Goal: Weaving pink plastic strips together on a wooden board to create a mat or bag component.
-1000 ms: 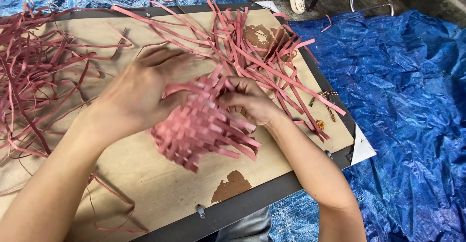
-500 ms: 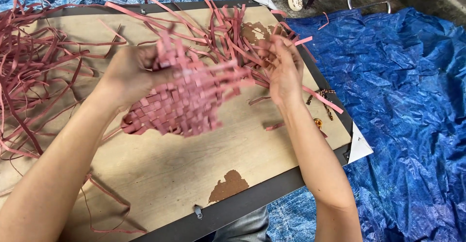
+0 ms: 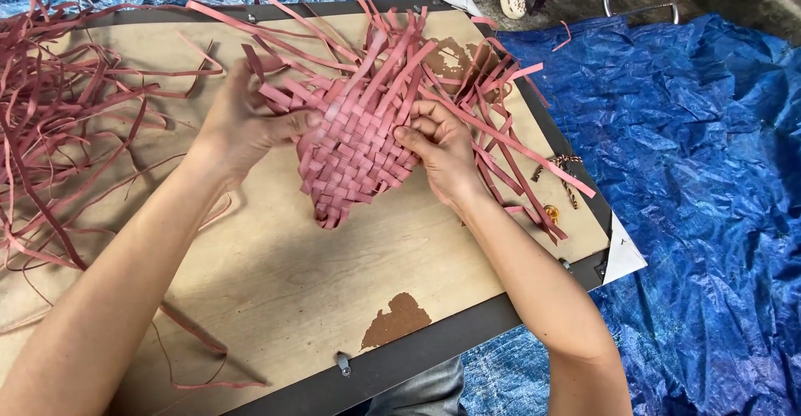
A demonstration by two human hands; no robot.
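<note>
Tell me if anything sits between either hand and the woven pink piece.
Nothing visible does. The left hand grips the woven piece at its left edge, and the right hand presses its right side. Loose pink strips lie off to the left.

A dusty-pink woven piece in checkered plaiting and loose pink strips lie on a tan board with a dark, perhaps black, frame, over a blue tarp.
</note>
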